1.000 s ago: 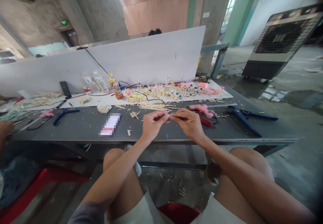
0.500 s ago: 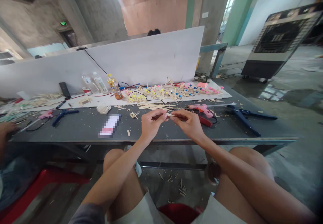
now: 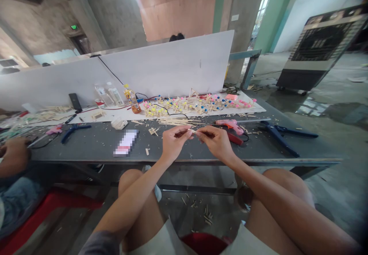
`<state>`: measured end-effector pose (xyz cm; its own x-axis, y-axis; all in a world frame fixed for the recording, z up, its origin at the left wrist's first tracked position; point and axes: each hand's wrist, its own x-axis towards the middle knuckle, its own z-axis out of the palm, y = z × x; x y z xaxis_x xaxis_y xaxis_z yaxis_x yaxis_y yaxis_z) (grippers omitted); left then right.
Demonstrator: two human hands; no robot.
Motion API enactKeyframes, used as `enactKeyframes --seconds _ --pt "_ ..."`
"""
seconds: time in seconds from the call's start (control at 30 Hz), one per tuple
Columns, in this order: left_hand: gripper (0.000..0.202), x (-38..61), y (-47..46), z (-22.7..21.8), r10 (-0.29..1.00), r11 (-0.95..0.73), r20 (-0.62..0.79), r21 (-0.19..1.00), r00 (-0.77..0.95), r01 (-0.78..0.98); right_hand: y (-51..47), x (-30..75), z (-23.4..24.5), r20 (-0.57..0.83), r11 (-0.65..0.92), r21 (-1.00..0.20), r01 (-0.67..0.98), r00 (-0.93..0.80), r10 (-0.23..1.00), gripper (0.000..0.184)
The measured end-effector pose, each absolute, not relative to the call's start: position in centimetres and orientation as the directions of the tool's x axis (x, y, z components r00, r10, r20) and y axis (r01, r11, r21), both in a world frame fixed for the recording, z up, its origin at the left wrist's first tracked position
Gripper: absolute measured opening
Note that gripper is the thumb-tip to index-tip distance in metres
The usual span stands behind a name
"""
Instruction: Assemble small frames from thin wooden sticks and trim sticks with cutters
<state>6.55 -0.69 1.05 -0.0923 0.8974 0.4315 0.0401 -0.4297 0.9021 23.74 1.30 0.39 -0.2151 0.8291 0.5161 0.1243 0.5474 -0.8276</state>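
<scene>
My left hand (image 3: 174,142) and my right hand (image 3: 216,141) meet above the front part of the dark table. A small pale wooden stick (image 3: 193,131) is pinched between the fingertips of both, mostly covered by them. Just beyond my hands lie several long wooden sticks (image 3: 174,121). To the right of my right hand rests a pink glue gun (image 3: 233,125), with a red-handled tool (image 3: 235,139) beside it, partly hidden by that hand. A little joined stick frame (image 3: 153,131) is left of my left hand.
Many stick pieces with coloured balls (image 3: 184,105) cover a white board at the back. Blue-handled cutters (image 3: 283,138) lie at right, a phone (image 3: 125,143) at left. A bottle (image 3: 132,101) stands behind. A co-worker's hand (image 3: 17,149) is at far left.
My hands stay together, with less of the stick showing between the fingertips. The co-worker's hand at far left has come further into view. The view has shifted very slightly.
</scene>
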Motion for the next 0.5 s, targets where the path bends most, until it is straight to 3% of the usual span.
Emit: enactKeyframes --seconds 0.33,0.5 --pt "0.02 6.7 -0.7 1.4 0.886 -0.446 0.447 0.894 -0.12 0.043 1.1 23.4 0.2 0.515 0.546 -0.831 0.11 -0.222 0.828 0.018" --pt "0.019 6.3 -0.2 1.6 0.867 -0.479 0.473 0.878 -0.155 0.002 4.2 26.7 1.0 0.545 0.551 -0.803 0.229 -0.094 0.833 0.034"
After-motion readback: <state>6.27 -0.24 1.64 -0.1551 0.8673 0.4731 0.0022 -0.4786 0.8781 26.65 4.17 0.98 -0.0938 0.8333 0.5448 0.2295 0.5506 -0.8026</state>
